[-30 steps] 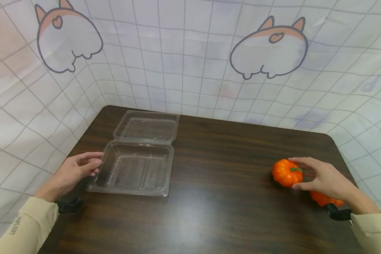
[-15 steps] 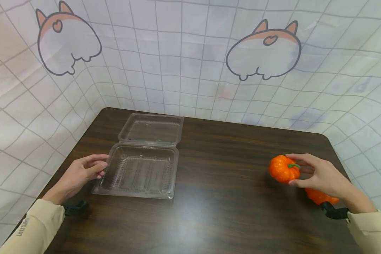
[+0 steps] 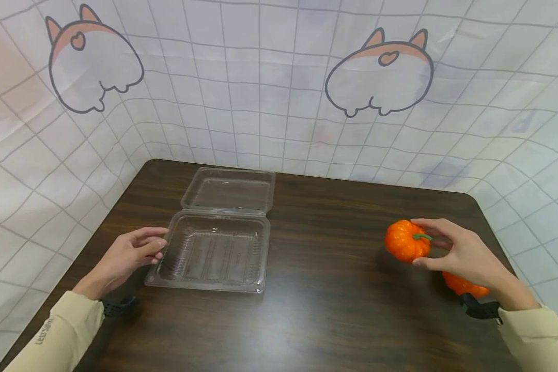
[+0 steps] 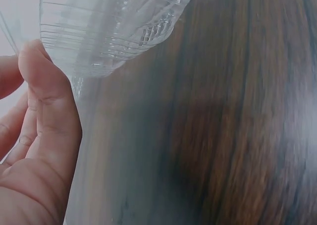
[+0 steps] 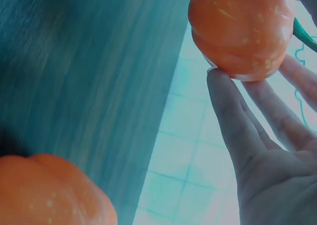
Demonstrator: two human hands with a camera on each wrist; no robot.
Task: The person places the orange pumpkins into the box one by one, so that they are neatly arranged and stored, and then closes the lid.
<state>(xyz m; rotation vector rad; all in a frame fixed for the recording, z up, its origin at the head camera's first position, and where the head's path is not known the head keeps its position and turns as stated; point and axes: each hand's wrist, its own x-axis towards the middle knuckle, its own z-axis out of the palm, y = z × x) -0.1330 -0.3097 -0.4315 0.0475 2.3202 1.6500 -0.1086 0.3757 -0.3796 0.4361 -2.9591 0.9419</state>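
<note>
We judge the step in hand to be a carry: our right hand (image 3: 465, 256) holds an orange pumpkin (image 3: 405, 241) at the middle right of the frame, apparently raised off the table (image 3: 325, 310). Thumb and fingers are spread about its width, gripping it from the stem side, with the green stem (image 3: 422, 237) turned towards the palm. A second pumpkin (image 3: 462, 285) lies at the lower right, partly hidden beneath that wrist.

At the left of the frame, our left hand (image 3: 125, 258) pinches the left rim of a clear container (image 3: 204, 285) narrowly between thumb and fingers; the left wrist view shows the thumb at the plastic edge. The lid (image 3: 230, 194) is folded back behind the tray, and we see nothing in either half.

As we judge it, the next move calls for a steady grip on the smooth skin and a leftward path high enough to clear the container's rim, while the left hand keeps the light tray from sliding. We have bare tabletop through the middle of the frame; the tiled-pattern cloth (image 3: 283, 93) bounds the back and both sides, close behind the lid.
</note>
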